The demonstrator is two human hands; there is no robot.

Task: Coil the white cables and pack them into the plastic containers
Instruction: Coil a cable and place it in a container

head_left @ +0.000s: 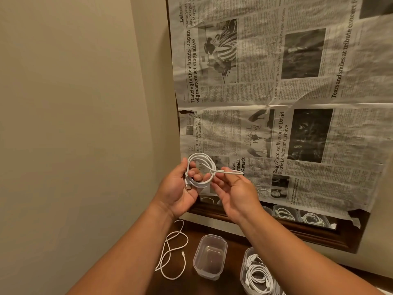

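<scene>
1. The person holds both hands up in front of a mirror covered with newspaper (276, 81), above the dark wooden desk (231, 239).
2. The left hand (180, 188) is closed around the coiled cable (200, 167): the loops pass around its fingers, and the metal plug lies against the palm.
3. The right hand (231, 190) pinches the free end of this cable between thumb and fingertips; this end sticks out to the right of the coil.
4. I judge the step is to finish the coil. To do it well, the free end should go once or twice around the bundle and be tucked in, while the left hand keeps the loops together so they do not spring open.
5. The loops look small enough for the empty container (210, 256), which stands open on the desk near its back edge, directly under the hands.
6. Just right of it, a filled container (253, 271) already holds coiled white cables.
7. A loose cable (172, 252) lies uncoiled at the left edge of the desk, beside the wall.
</scene>
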